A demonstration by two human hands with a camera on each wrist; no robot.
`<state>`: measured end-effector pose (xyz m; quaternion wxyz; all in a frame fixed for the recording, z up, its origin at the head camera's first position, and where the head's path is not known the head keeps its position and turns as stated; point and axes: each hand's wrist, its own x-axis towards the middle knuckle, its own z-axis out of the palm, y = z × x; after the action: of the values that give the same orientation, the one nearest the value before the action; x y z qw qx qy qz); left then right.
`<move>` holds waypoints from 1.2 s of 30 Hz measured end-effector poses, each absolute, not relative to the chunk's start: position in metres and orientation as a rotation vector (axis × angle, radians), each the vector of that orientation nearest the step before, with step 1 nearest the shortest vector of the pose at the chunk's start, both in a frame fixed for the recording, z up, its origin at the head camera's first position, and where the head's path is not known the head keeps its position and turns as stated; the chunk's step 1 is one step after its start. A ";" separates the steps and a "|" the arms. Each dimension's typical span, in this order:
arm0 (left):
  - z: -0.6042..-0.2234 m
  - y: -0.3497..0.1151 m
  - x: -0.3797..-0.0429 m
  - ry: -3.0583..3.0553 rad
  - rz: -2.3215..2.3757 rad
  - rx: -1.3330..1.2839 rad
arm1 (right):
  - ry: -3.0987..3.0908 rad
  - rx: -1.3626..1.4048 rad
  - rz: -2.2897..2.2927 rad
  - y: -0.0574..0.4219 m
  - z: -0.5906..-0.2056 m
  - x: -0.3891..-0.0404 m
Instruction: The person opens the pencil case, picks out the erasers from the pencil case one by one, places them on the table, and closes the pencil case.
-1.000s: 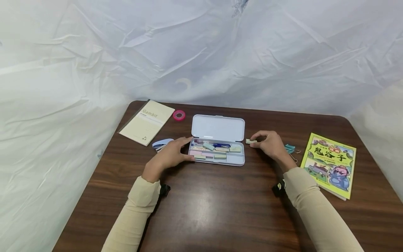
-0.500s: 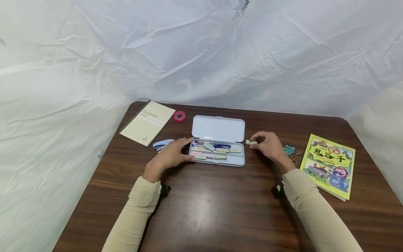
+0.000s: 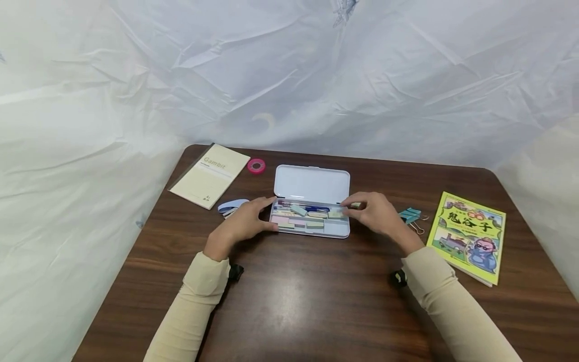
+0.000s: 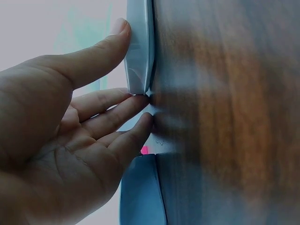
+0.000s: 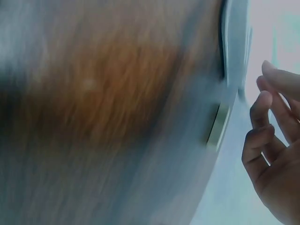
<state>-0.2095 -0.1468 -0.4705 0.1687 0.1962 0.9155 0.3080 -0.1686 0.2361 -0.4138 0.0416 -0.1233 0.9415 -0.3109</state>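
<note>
A white pencil case (image 3: pixel 336 231) lies with its lid (image 3: pixel 312 182) raised. In it are several small pastel erasers, among them a pale green one (image 3: pixel 335 214) at the right end, and a blue pen (image 3: pixel 318 208). My left hand (image 3: pixel 242 221) grips the case's left end, thumb at the front corner and fingers toward the back. My right hand (image 3: pixel 373 213) reaches over the right end, index finger and thumb apart near that green eraser, nothing between them. Another pale eraser (image 5: pixel 219 126) lies on the table beside the case, partly hidden by the right hand in the head view.
A cream notebook (image 3: pixel 210 176) and a pink tape roll (image 3: pixel 256 166) lie at the back left. A light blue looped item (image 3: pixel 232 205) is beside the left hand. Teal binder clips (image 3: pixel 410 215) and a yellow book (image 3: pixel 468 239) lie to the right on the brown table (image 3: pixel 289 301).
My right hand has let go of the pale eraser on the table and moved left over the case's right end. The left hand has stayed at the case.
</note>
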 end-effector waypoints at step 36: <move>-0.464 -0.148 -0.202 2.588 0.884 0.550 | 2.920 -0.406 -1.100 0.232 -0.416 -0.162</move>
<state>-0.2021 -0.1482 -0.4636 0.1752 0.1942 0.9133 0.3121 -0.1625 0.2322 -0.4160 -0.0026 -0.1291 0.9279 -0.3496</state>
